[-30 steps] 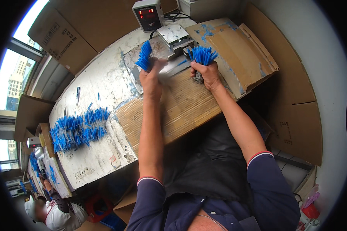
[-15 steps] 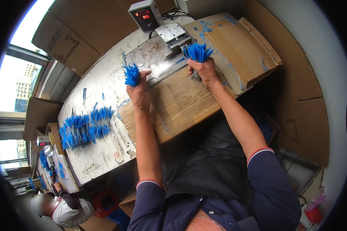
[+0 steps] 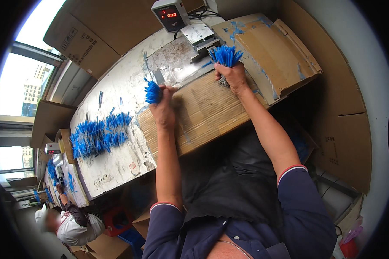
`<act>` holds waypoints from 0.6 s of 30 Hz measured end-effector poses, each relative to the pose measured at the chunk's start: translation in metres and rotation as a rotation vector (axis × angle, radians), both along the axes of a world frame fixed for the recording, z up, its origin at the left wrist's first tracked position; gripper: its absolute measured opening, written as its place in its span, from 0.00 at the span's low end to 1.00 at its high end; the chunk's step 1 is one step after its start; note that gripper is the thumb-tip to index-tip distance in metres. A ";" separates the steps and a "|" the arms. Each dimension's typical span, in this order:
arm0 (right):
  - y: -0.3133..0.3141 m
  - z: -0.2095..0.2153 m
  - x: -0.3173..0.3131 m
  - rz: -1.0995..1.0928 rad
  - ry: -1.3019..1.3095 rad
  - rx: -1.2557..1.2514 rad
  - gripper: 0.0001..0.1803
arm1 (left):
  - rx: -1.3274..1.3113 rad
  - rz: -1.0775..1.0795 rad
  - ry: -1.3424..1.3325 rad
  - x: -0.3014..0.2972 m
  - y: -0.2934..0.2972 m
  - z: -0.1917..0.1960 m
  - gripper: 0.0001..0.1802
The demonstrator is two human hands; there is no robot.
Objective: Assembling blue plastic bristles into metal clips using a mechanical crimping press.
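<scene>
My left hand (image 3: 163, 111) is closed around a bundle of thin blue-ended strands (image 3: 151, 92). Its blue ends point up and to the left, above the left edge of a worn cardboard sheet (image 3: 214, 114). Farther right, my right hand (image 3: 235, 77) grips a second bundle of blue-ended strands (image 3: 226, 55). That one stands with blue ends upward, and grey strands hang out below the fist. A small metal fixture (image 3: 200, 37) sits just beyond the right bundle. On the left of the table lies a wide pile of similar blue-and-grey strands (image 3: 98, 136).
A white box with a red lit display (image 3: 170, 17) stands at the back, with black cables beside it. A taped cardboard box (image 3: 274, 54) is at the right. A slim tool (image 3: 100, 100) lies beyond the pile. At lower left, another person (image 3: 75, 226) works at a neighbouring bench.
My left hand has turned, tipping its bundle's blue ends farther left. My right hand keeps its hold. The display reads differently, and the whole view has shifted slightly.
</scene>
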State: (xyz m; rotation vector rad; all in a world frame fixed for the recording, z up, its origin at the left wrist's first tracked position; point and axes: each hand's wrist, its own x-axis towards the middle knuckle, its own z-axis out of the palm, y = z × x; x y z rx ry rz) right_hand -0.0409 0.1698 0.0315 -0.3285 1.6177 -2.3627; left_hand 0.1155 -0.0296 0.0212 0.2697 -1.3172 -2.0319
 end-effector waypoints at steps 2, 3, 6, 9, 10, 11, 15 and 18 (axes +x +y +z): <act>-0.001 0.001 0.001 0.003 -0.002 -0.006 0.05 | -0.047 0.000 -0.055 0.003 -0.001 -0.003 0.08; -0.001 0.001 0.001 -0.001 -0.003 -0.015 0.04 | -0.090 -0.007 -0.109 0.004 -0.002 -0.005 0.07; 0.000 -0.001 0.000 -0.014 0.002 -0.025 0.05 | 0.017 -0.030 -0.126 0.004 -0.006 -0.002 0.07; -0.001 -0.003 0.000 -0.059 -0.008 -0.044 0.05 | -0.179 0.224 -0.433 -0.006 -0.007 0.002 0.05; -0.001 -0.003 0.000 -0.095 -0.022 -0.062 0.06 | -0.179 0.221 -0.435 -0.011 -0.005 0.002 0.05; -0.001 -0.002 0.000 -0.094 -0.024 -0.061 0.06 | -0.427 0.266 -0.456 -0.016 -0.001 0.003 0.05; -0.002 0.000 -0.001 -0.234 -0.032 -0.134 0.05 | -1.050 0.317 -0.596 -0.035 -0.001 0.004 0.06; -0.002 -0.002 -0.003 -0.272 -0.013 -0.143 0.05 | -1.258 0.322 -0.613 -0.045 0.005 0.003 0.11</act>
